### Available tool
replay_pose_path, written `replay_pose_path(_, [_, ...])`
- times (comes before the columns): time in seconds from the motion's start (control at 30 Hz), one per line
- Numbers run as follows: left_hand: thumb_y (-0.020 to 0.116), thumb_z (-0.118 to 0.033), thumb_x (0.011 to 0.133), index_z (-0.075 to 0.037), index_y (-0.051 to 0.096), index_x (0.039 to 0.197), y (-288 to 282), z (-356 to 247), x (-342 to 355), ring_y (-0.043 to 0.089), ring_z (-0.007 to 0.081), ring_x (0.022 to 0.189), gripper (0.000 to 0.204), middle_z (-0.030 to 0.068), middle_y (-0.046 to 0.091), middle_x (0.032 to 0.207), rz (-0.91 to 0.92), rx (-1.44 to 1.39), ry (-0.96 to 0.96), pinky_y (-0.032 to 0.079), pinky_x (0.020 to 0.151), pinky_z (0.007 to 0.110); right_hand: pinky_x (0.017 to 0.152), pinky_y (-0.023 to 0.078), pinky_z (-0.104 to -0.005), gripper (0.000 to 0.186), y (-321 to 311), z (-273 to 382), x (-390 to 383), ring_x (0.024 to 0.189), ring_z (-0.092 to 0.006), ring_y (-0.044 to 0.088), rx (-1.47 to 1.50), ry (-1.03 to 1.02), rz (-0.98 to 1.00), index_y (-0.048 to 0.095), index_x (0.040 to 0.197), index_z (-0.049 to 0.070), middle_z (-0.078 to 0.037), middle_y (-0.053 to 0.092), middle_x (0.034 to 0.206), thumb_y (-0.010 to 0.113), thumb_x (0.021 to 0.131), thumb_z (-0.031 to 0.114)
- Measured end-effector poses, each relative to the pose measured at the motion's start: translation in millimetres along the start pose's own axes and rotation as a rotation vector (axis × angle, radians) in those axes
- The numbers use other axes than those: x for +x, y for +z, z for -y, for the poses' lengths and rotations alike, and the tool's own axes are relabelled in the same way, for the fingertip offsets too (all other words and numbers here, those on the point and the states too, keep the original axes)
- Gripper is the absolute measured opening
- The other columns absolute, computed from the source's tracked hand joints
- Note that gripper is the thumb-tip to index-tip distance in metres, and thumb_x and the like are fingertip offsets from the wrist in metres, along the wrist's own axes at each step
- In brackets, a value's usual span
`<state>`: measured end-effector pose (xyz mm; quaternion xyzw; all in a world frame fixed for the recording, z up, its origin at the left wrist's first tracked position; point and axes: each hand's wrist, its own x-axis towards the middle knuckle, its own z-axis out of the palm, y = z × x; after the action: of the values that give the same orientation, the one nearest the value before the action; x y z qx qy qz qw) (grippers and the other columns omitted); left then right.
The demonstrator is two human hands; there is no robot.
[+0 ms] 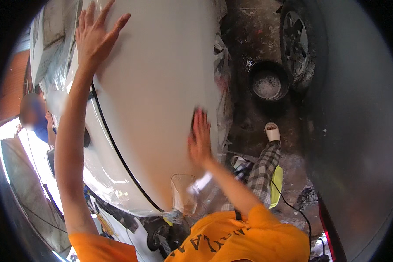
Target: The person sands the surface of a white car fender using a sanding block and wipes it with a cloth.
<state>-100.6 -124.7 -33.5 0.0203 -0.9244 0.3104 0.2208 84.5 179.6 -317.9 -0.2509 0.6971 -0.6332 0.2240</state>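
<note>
A pale, matte car body panel (pixel 157 65) stretches out before me, its surface dull against the glossy white bodywork (pixel 113 183) beyond a curved black seam. My left hand (pixel 95 39) rests at the far left of the panel, fingers spread, holding nothing. Nearer the panel's right side, my right hand (pixel 200 139) lies on the surface, slightly smeared by motion. Under its fingers a dark flat pad (pixel 195 117) shows along one edge; most of it is hidden. Close to my right wrist is a rounded recess (pixel 183 192) in the panel.
A black bucket (pixel 268 82) of cloudy, foamy liquid stands on the wet, dark floor beside a car wheel (pixel 294 43). Crumpled plastic sheeting (pixel 222 65) hangs along the panel's right edge. A dark grey car panel (pixel 358 144) rises at right. A black cable (pixel 294 207) trails nearby. Another person (pixel 40 118) is at far left.
</note>
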Motion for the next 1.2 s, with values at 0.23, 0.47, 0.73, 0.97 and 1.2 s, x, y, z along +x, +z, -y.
replay_pose_path(0.23, [0.056,-0.065,0.091,-0.039,0.048,0.148,-0.2,-35.2,10.2,0.022,0.0418,0.15,0.063,0.0166,0.026,0.164,0.098,-0.054,-0.021,0.021,0.12,0.055,0.12,0.011,-0.0628,0.074,-49.1,-6.3,210.3,0.154,-0.0399,0.012,-0.062,-0.128,-0.19,0.012,0.16,0.002,-0.018,0.012,0.167,0.05,0.099,0.022])
replay_pose_path(0.47, [0.066,-0.043,0.09,-0.029,0.049,0.148,-47.8,-142.0,-44.8,0.015,0.0313,0.155,0.062,0.0094,0.025,0.165,0.957,-0.063,0.399,0.012,0.121,0.062,0.117,0.007,-0.0697,0.084,-10.6,-4.5,-25.3,0.153,-0.047,0.007,0.017,0.038,0.025,0.01,0.16,0.001,-0.024,0.007,0.167,0.057,0.092,0.019])
replay_pose_path(0.73, [0.065,-0.048,0.092,-0.03,0.045,0.152,-9.1,4.5,79.2,0.02,0.037,0.153,0.066,0.0136,0.018,0.167,0.408,0.225,0.023,0.022,0.121,0.053,0.118,0.009,-0.0682,0.081,-55.3,24.9,250.7,0.153,-0.041,0.015,0.001,-0.192,-0.163,0.016,0.16,0.005,-0.017,0.014,0.167,0.058,0.093,0.023])
replay_pose_path(0.97, [0.066,-0.037,0.092,-0.028,0.047,0.151,-1.6,21.2,76.9,0.022,0.0396,0.151,0.062,0.017,0.01,0.167,0.199,-0.327,-0.237,0.03,0.119,0.048,0.116,0.014,-0.0702,0.082,-28.5,80.7,161.4,0.153,-0.0411,0.016,-0.205,-0.359,0.058,0.02,0.159,0.003,-0.017,0.016,0.167,0.059,0.092,0.029])
replay_pose_path(1.2, [0.07,-0.024,0.087,-0.022,0.05,0.148,-0.1,1.2,106.0,0.022,0.0404,0.151,0.064,0.0176,0.013,0.167,0.181,-0.417,-0.261,0.029,0.119,0.047,0.119,0.016,-0.0636,0.065,-103.6,157.2,540.6,0.152,-0.0366,0.021,-0.17,-0.393,-0.196,0.025,0.157,0.003,-0.015,0.021,0.166,0.041,0.104,0.037])
